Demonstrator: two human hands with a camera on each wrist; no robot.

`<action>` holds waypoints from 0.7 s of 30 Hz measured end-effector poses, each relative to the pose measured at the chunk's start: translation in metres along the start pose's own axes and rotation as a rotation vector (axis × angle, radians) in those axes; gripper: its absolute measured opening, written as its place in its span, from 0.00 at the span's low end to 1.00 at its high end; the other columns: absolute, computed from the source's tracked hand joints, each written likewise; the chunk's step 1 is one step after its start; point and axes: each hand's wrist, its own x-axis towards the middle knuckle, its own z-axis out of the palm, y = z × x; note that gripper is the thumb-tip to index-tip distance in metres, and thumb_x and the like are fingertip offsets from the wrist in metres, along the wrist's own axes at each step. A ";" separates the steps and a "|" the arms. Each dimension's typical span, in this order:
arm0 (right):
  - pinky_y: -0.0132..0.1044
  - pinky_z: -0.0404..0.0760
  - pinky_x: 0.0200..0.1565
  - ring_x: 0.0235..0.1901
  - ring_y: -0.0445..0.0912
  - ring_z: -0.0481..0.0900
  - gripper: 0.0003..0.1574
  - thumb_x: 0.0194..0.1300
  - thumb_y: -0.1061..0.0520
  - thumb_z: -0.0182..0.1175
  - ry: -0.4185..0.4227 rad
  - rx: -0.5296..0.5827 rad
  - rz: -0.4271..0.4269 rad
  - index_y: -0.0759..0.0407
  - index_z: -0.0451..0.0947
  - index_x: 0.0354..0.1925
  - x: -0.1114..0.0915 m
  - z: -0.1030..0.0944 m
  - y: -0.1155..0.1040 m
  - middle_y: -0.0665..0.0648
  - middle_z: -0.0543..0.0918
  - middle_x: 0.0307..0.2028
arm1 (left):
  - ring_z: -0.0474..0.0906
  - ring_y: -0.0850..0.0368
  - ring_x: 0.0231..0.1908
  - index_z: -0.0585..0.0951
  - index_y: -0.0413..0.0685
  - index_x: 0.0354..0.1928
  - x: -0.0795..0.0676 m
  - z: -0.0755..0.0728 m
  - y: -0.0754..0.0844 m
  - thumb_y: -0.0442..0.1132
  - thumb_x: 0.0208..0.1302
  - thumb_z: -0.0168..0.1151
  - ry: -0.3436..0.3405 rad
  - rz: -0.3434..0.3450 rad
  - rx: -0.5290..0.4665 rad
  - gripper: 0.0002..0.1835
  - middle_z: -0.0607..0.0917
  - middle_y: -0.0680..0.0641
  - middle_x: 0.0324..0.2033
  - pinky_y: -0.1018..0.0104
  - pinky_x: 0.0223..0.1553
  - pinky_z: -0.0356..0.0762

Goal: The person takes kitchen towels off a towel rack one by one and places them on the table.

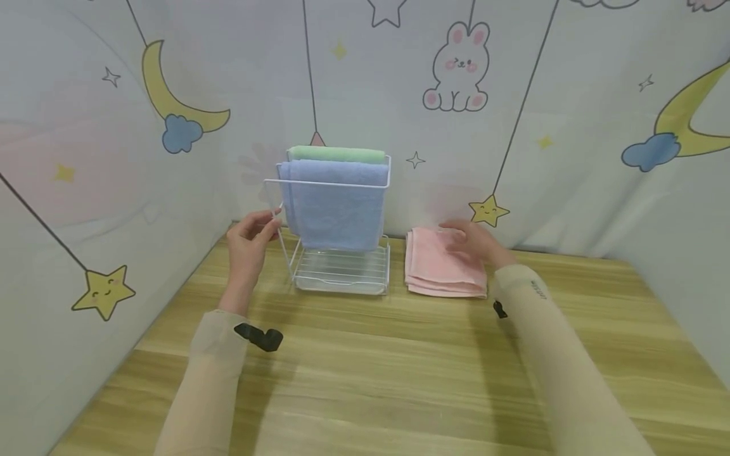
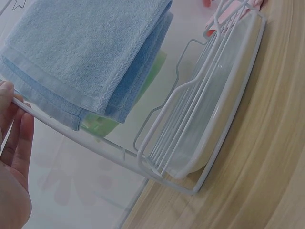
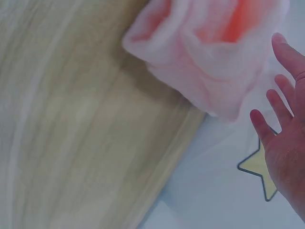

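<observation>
Sleeves [image 1: 217,380] foremost, left hand [image 1: 247,239] grips rack [image 1: 331,184], right [image 1: 478,242] perhaps touches towel [image 1: 439,263].

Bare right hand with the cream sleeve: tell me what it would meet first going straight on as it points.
The right hand would probably meet the folded, squarish pink cloth first; depth is unclear here, so it might pass above.

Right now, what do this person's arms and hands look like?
The left sleeve and right sleeve are long and cream; the right has small dark lettering near its cuff. A black fitting sits by the left cuff, a smaller black piece by the right. The left hand and right hand wear no gloves.
</observation>
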 end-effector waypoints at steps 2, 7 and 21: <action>0.64 0.56 0.75 0.74 0.63 0.58 0.37 0.66 0.57 0.65 0.005 -0.016 -0.008 0.54 0.65 0.71 -0.001 -0.006 -0.003 0.63 0.63 0.73 | 0.82 0.69 0.28 0.79 0.21 0.44 0.001 0.000 0.000 0.27 0.63 0.64 -0.001 0.004 0.001 0.13 0.89 0.66 0.35 0.81 0.33 0.84; 0.64 0.58 0.74 0.74 0.63 0.58 0.39 0.66 0.56 0.65 0.013 -0.087 -0.044 0.54 0.63 0.72 -0.002 -0.024 -0.009 0.63 0.63 0.74 | 0.82 0.69 0.28 0.79 0.21 0.44 0.001 0.001 0.000 0.28 0.63 0.65 -0.002 0.002 -0.003 0.13 0.89 0.66 0.35 0.81 0.33 0.84; 0.60 0.59 0.75 0.75 0.60 0.55 0.39 0.67 0.55 0.64 0.095 -0.152 -0.090 0.52 0.63 0.72 -0.006 -0.084 -0.060 0.61 0.61 0.75 | 0.82 0.69 0.28 0.79 0.20 0.44 0.004 -0.003 -0.013 0.28 0.63 0.65 0.006 0.001 -0.006 0.13 0.88 0.68 0.35 0.80 0.32 0.84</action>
